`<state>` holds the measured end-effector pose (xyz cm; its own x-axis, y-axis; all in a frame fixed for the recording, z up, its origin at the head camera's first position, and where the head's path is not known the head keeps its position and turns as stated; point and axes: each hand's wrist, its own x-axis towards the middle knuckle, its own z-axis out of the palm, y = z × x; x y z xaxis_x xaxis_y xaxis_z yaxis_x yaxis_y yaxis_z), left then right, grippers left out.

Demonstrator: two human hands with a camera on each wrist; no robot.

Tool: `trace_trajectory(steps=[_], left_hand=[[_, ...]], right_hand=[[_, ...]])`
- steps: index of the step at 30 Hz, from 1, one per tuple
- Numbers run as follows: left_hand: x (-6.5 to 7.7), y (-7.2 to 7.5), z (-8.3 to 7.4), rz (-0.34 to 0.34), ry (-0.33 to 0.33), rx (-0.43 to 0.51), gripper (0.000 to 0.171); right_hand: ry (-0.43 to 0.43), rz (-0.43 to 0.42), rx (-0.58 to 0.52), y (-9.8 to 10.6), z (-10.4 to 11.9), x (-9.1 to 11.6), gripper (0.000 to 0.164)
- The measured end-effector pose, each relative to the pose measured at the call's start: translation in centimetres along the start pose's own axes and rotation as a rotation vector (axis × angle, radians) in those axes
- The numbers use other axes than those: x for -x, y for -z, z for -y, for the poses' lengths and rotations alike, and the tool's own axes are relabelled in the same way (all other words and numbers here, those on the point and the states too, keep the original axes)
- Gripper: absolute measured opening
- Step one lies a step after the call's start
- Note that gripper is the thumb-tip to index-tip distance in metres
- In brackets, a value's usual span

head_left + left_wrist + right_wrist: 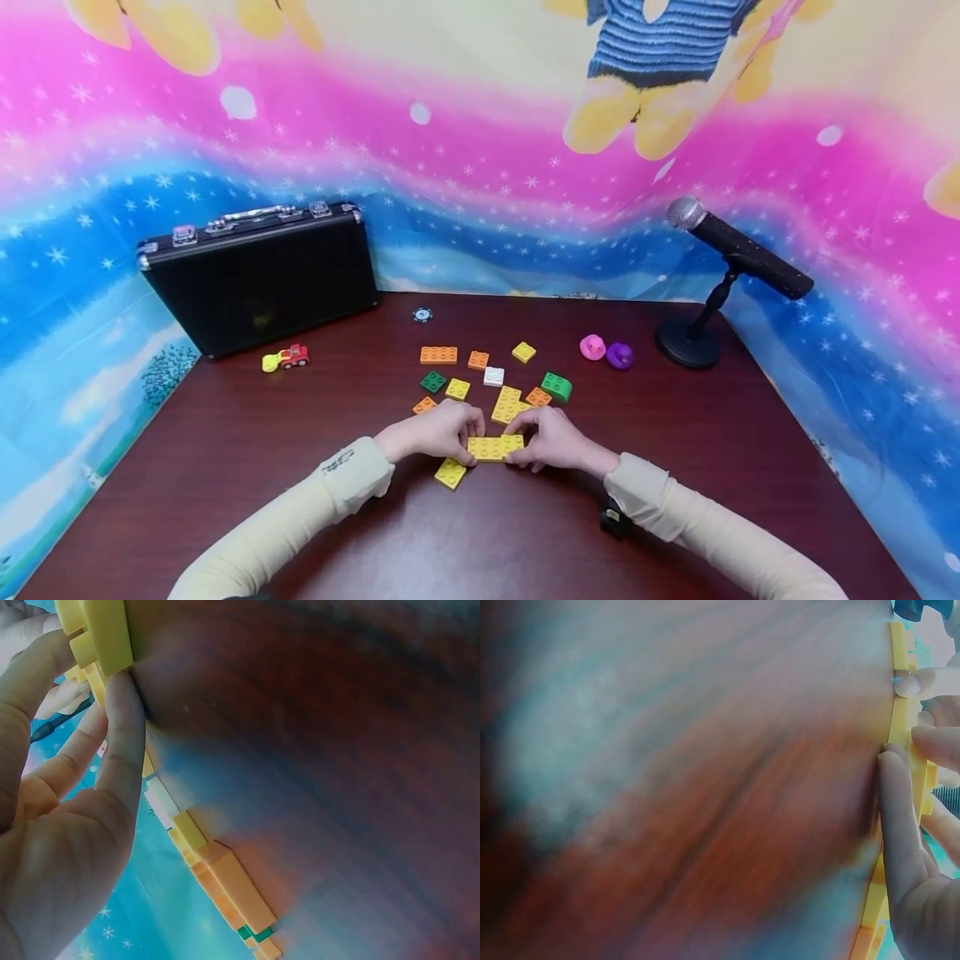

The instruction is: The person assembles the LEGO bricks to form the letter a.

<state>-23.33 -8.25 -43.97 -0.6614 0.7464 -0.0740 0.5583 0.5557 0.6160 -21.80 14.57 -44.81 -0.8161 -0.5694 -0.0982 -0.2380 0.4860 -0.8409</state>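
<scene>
Starry pink-and-blue cloth (480, 192) is hung behind a dark reddish-brown table (315, 400); clock positions are taken from the pair of yellow toy bricks (486, 450) held near the table's middle. At 10 o'clock a black hard-sided briefcase (262, 287) is stood upright, with a red-and-yellow toy vehicle (296, 356) set before it. At 11, a poker chip (422, 315) and, nearer, an orange eight-stud brick (438, 355) are laid. By the left hand (441, 428), the pair's left end is pinched between thumb and fingers; a loose yellow brick (451, 474) is seen at 8 o'clock. Both held bricks are aligned end to end; whether they are locked together cannot be told. By the right hand (557, 439), their right end is pinched likewise. Toward 2 o'clock a pink duck (592, 347) and a purple duck (620, 356) are placed side by side; beyond, a black microphone (750, 252) is propped on its stand (687, 343).
</scene>
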Motion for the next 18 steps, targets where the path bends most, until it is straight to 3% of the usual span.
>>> trace_trajectory(steps=[7,11,15,18], left_hand=[[0.9,0.0,0.4,-0.061,-0.038,-0.021,0.038],[2.4,0.9,0.8,-0.093,-0.018,0.012,0.034],[4.1,1.8,1.1,-0.052,0.011,0.065,0.029],[4.8,2.0,1.2,-0.018,-0.006,0.046,0.033]], right_hand=[[0.0,-0.014,0.074,-0.2,-0.1,0.1,0.043],[-0.004,-0.008,0.104,-0.5,-0.1,0.0,0.046],[0.006,-0.005,0.112,-0.7,0.1,-0.2,0.045],[0.016,-0.011,0.116,-0.7,0.2,-0.4,0.042]])
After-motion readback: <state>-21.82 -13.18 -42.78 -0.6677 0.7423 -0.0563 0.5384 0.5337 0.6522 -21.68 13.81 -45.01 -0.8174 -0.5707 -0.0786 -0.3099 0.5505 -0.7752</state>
